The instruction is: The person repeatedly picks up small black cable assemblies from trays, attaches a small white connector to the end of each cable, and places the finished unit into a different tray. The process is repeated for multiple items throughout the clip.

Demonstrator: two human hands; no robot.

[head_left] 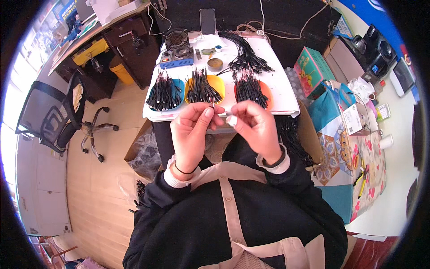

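My left hand (192, 131) is closed in a pinch, thumb against fingers, at the near edge of the white-topped table (197, 115). What it grips is too small to make out. Close beside it, my right hand (257, 129) also has thumb and fingers pressed together, with a white wrap on the thumb tip. Whether anything sits in that pinch is unclear. Just beyond my hands stand a blue bowl (181, 86), a yellow bowl (219, 82) and an orange-red bowl (269, 95). Short black cables (202, 88) with thin ends pointing up fill all three.
Farther back lie a long bundle of black cables (245, 53), a round tin (215, 65), a blue device with knobs (178, 59), a fan (176, 39) and a phone (207, 21). Open cardboard boxes (310, 134) flank my legs. An office chair (67, 112) stands left, bags (333, 157) right.
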